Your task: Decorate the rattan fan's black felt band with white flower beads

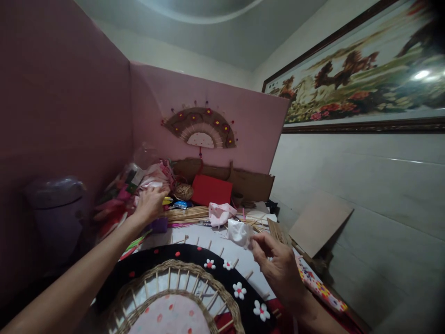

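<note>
My right hand (274, 262) is closed, thumb and fingers pinching the edge of a small white plastic bag (239, 233) above the table. My left hand (152, 204) reaches out to a heap of pink cloth (158, 176) and plastic wrapping. Its fingers are bent around something whitish that I cannot make out. Below both hands lies a large fan-shaped piece with a black band (163, 253), white flowers (239, 290) and red dots. A braided cord (174, 264), thin sticks and a pink dotted centre (170, 315) make up its inner part.
Behind the hands are a bundle of thin sticks (187, 214), a red box (212, 189), a ball of twine (183, 191) and a pink dotted cloth (220, 213). A finished-looking fan (205, 123) hangs on the pink panel. At left stands a covered bin (55, 213).
</note>
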Demonstrator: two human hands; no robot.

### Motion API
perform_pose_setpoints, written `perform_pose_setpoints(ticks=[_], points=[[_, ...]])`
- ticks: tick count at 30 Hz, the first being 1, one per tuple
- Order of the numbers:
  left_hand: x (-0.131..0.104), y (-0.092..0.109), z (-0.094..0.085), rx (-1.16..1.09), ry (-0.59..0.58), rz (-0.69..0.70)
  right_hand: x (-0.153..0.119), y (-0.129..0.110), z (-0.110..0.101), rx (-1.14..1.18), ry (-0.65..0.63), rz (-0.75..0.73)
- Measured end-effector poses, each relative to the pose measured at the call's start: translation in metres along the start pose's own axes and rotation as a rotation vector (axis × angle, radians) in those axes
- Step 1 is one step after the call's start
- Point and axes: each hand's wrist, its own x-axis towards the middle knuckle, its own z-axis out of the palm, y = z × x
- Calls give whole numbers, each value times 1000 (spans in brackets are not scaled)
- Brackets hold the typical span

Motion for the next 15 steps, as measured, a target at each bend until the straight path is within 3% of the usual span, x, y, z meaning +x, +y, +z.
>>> perform_pose_setpoints(ticks=[3,4,8,11,15], points=[[-25,40,-1,-45,37,75,11,-11,10,-48,1,-43],[-38,57,0,-170,12,117,14,-16,14,-70,18,-60],[-93,118,3,-834,-361,153,18,-33,29,-64,-21,-156],[-117,134,4,-1095,-395,19,12,-42,33,-31,-55,-214],[-123,127,2,-1212,-513,-84,2,-47,31,4,-117,-224]])
